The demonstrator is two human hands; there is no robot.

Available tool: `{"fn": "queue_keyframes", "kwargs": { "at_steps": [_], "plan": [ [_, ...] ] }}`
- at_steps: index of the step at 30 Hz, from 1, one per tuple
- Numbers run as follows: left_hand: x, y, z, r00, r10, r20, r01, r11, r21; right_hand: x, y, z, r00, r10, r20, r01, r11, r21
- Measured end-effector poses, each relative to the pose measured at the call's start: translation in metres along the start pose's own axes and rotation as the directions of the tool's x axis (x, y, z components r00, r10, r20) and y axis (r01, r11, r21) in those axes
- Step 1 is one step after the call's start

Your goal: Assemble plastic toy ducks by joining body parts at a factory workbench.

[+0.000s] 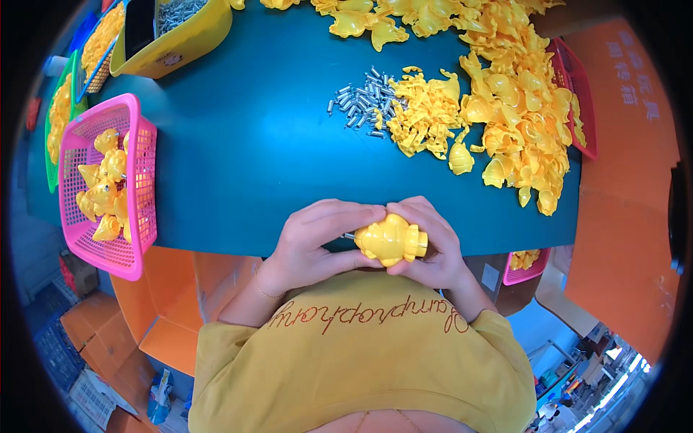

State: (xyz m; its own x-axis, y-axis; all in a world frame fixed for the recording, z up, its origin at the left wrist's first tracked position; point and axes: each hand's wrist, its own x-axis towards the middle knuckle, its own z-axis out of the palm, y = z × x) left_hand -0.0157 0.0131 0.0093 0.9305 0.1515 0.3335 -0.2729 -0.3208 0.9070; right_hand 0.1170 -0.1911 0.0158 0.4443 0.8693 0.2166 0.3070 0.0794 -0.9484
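1. I'm seeing both bare hands meeting around one yellow plastic toy, which is lying sideways between them at the near edge of the blue-green table, in front of the yellow shirt.
2. The left hand is gripping the toy's left end, with thumb and fingertips pressing on it from opposite sides; a thin metal rod is sticking out there, toward the palm.
3. The right hand is clamping the other end, its fingers curling around the ringed part.
4. Ahead and to the right, small metal cylinders are lying against a heap of small yellow pieces, and a large pile of yellow shells is spreading just beside that.
5. On my left, a pink basket is holding more yellow parts.
6. Farther off, a yellow tub is holding small metal parts.
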Motion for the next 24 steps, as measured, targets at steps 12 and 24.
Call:
{"fn": "queue_keyframes", "kwargs": {
  "at_steps": [12, 24],
  "plan": [
    [-0.015, -0.005, 0.013, 0.974, -0.221, -0.050, 0.192, 0.921, -0.339, -0.003, -0.004, 0.006, 0.981, -0.086, -0.172, 0.072, 0.994, -0.086],
    [0.003, 0.002, 0.012, 0.979, -0.124, -0.165, 0.153, 0.972, 0.177, 0.007, -0.005, 0.010, 0.997, -0.027, -0.070, 0.013, 0.981, -0.195]
  ]
}}
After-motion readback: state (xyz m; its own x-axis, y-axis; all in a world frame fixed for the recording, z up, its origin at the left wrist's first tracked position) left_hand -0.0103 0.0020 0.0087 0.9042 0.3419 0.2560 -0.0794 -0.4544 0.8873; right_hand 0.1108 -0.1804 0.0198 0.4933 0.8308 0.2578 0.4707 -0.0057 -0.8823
